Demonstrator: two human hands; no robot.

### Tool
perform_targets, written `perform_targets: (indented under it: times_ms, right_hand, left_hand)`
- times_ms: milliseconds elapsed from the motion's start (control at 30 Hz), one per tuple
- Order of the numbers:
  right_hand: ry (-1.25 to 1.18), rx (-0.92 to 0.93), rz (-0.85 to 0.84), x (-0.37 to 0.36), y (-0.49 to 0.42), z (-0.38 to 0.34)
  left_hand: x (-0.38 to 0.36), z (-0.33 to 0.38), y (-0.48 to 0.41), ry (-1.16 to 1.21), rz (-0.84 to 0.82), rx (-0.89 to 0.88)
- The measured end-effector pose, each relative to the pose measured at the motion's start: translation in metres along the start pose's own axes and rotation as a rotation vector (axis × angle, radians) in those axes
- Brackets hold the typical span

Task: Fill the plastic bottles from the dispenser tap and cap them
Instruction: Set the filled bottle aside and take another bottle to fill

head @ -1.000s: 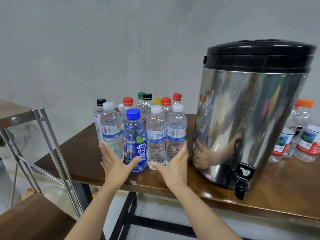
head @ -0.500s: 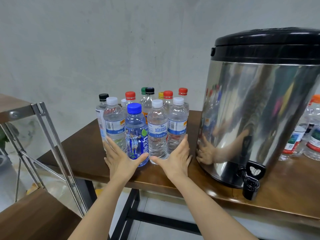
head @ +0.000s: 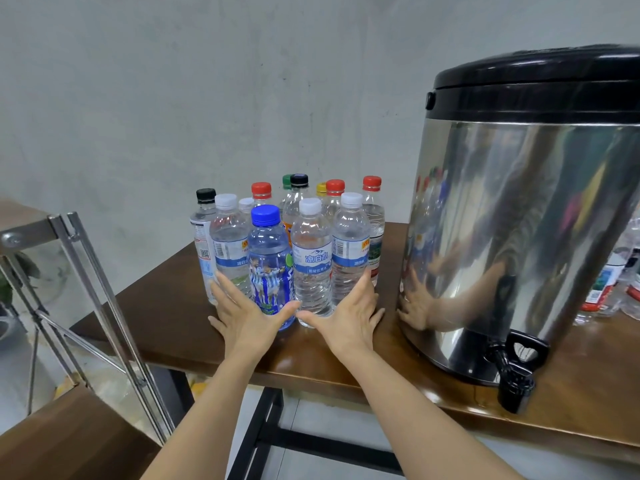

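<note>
Several capped plastic bottles stand in a tight cluster on the brown table, with a blue-capped bottle and a white-capped clear bottle at the front. My left hand lies flat against the cluster's front left, fingers straight. My right hand presses flat against its front right. To the right stands a steel dispenser with a black lid, and its black tap hangs over the table's front edge.
More bottles stand behind the dispenser at the far right. A metal-framed wooden shelf stands to the left of the table, close to its corner. A grey wall runs behind everything.
Both hands stay flat against the bottle cluster, which has slid slightly back on the table. The view has shifted closer and to the left, so the dispenser sits further right.
</note>
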State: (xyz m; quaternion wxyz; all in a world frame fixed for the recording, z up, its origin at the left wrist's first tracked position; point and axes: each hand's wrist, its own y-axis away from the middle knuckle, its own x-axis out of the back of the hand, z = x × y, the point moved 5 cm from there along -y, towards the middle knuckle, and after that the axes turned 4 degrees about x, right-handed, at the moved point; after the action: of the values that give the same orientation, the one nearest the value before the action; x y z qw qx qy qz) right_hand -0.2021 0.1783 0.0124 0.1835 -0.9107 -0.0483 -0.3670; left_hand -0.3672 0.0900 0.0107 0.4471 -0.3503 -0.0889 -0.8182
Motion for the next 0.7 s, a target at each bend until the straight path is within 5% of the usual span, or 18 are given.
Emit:
perform_targets:
  times_ms: [467, 700]
  right_hand:
    - [-0.217, 0.125, -0.042, 0.023, 0.042, 0.010]
    - [-0.081, 0.494, -0.172, 0.074, 0.117, 0.035]
  left_hand:
    - [0.012, -0.014, 0.039, 0.244, 0.135, -0.093]
    - [-0.019, 0.007, 0.143, 0.276, 0.065, -0.450]
